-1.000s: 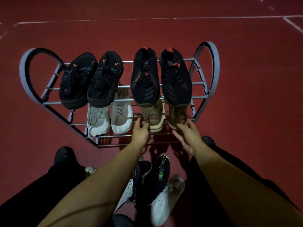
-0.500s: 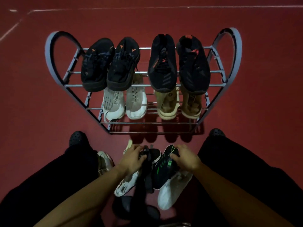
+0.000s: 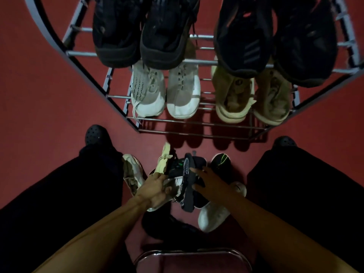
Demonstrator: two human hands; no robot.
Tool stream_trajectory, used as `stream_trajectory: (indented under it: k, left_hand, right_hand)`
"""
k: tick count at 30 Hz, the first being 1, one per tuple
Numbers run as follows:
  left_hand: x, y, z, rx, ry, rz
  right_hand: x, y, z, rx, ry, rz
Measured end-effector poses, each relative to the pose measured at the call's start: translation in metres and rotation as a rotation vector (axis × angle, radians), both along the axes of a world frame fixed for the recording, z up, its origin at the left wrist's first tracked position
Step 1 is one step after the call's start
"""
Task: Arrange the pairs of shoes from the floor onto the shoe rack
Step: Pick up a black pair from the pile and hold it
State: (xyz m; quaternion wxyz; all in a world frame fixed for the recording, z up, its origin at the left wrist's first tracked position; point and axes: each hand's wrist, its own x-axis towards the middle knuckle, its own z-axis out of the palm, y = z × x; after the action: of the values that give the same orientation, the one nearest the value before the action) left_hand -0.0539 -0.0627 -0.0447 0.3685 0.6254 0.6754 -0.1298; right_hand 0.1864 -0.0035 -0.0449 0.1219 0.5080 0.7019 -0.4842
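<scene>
Holding blk shoe [image 3: 188,182] btwn both grips | floor pile, below rack [image 3: 197,123]

The shoe rack [image 3: 102,83], grey metal with curved ends, stands at twelve o'clock on the red floor. Its upper bars carry two black pairs [image 3: 145,30] [image 3: 275,36], toes hanging over the front rail. Below sit a white pair [image 3: 165,91] and a tan pair [image 3: 254,95], side by side. At six o'clock a heap of loose shoes [image 3: 189,184] lies on the floor: a black one with green marks, white ones, a cream one tilted.
</scene>
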Motion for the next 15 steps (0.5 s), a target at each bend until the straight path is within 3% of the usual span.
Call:
stream_trajectory:
  k: [7, 13, 15]
  left_hand:
    - [-0.015, 0.002, -0.020, 0.054, -0.036, 0.017]
    - [-0.027, -0.003, -0.031, 0.176, -0.064, -0.006]
    - [-0.023, 0.000, -0.017, 0.137, -0.075, 0.003]
  right_hand:
    - [-0.027, 0.016, -0.034, -0.133, -0.085, -0.015]
    - [-0.031, 0.008, -0.034, 0.025, -0.005, -0.485]
    - [-0.028, 0.004, -0.030, 0.104, 0.012, -0.617]
